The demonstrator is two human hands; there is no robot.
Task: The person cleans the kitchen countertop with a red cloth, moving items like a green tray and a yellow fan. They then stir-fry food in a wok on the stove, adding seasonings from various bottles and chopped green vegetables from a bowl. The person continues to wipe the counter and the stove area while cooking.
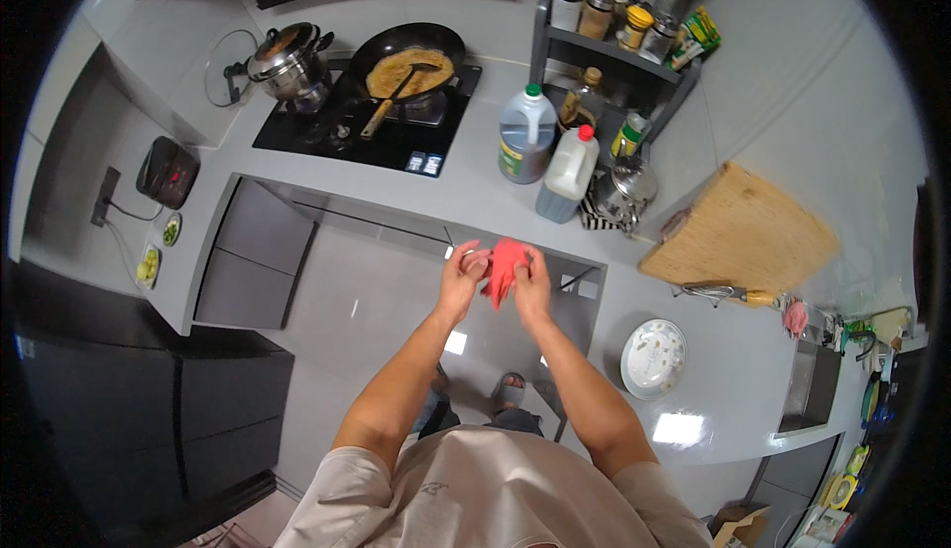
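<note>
A crumpled red cloth [507, 265] hangs between my hands, above the floor in front of the counter. My right hand [533, 280] pinches its right side between thumb and fingers. At the cloth's left edge is my left hand [464, 277], its fingers curled; whether it grips the cloth I cannot tell. Beyond them, a black wok [364, 50] on the gas hob [297, 135] holds a yellowish-brown food, with a spatula [394, 102] resting in it. A steel pot [282, 76] with a lid stands on the left burner.
Two large plastic jugs [527, 139] and a steel kettle [624, 191] stand by a seasoning rack [617, 50]. To the right are a wooden cutting board [743, 236], a white plate [654, 359] and a sink [806, 388]. Small dishes [148, 267] sit at the left near a dark appliance [169, 173].
</note>
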